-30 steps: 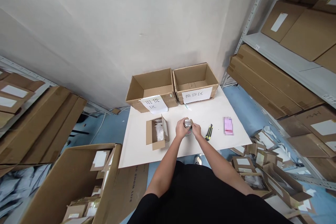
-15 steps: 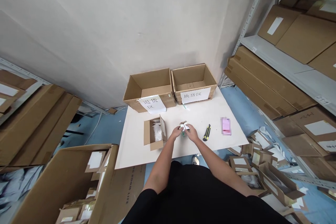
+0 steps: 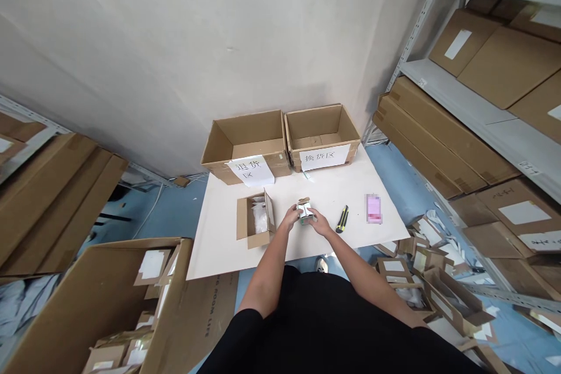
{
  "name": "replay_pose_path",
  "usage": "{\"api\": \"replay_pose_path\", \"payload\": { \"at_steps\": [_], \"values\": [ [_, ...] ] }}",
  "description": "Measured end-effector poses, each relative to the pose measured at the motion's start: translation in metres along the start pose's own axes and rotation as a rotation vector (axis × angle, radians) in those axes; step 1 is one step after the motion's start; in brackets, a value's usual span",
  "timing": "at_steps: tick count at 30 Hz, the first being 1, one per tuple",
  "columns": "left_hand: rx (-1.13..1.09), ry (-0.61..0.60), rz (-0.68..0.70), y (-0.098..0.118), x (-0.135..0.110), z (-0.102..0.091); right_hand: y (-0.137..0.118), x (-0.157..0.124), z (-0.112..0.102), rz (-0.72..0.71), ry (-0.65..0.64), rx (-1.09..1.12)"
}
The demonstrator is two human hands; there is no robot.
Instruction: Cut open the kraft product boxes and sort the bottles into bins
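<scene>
Between my left hand and my right hand is a small white and green box with a brown flap standing up at its far end. Both hands are closed on its sides, above the white table. To the left stands an opened cardboard carton, its flaps folded out and a clear plastic-wrapped filling inside. On the right lies a black and yellow utility knife. Farther right is a blurred-out pink item.
Two large open cardboard boxes with handwritten paper signs, the left box and the right box, stand along the table's back. A big carton of smaller boxes is at left. Shelving and discarded boxes flank the right.
The small box now shows its flap upright and more of its white and green surface between my hands. The view has shifted slightly; the other things on the table lie as before.
</scene>
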State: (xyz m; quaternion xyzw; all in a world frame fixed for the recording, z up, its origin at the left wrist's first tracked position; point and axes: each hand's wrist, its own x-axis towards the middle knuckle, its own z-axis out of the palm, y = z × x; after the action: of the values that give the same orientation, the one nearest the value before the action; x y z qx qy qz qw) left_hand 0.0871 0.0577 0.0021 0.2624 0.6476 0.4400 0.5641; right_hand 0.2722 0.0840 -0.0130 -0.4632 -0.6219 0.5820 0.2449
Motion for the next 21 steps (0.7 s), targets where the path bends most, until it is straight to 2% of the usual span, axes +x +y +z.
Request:
{"api": "replay_pose_path", "payload": {
  "at_steps": [3,5,7,9,11,14,16,21],
  "values": [
    [0.027,-0.061,-0.106,0.008,-0.002,-0.002,-0.003,0.004,-0.002,0.025,-0.012,0.013],
    [0.052,-0.077,-0.116,0.015,-0.003,-0.002,-0.006,0.008,-0.005,0.030,-0.019,0.036],
    [0.071,-0.051,-0.048,0.022,-0.005,-0.001,-0.010,0.010,-0.006,0.037,-0.020,0.059],
    [0.080,0.025,0.069,0.028,-0.007,0.002,-0.013,0.010,-0.007,0.041,-0.005,0.075],
    [0.105,0.088,0.180,0.030,-0.012,0.002,-0.016,0.007,-0.008,0.034,0.049,0.097],
    [0.204,0.067,0.296,0.026,-0.025,-0.001,-0.018,-0.002,-0.008,-0.004,0.170,0.133],
    [0.276,0.035,0.317,0.022,-0.035,-0.004,-0.021,-0.007,-0.009,-0.035,0.200,0.115],
    [0.369,0.076,0.350,0.017,-0.047,-0.001,-0.028,-0.012,-0.012,-0.117,0.171,-0.064]
  ]
}}
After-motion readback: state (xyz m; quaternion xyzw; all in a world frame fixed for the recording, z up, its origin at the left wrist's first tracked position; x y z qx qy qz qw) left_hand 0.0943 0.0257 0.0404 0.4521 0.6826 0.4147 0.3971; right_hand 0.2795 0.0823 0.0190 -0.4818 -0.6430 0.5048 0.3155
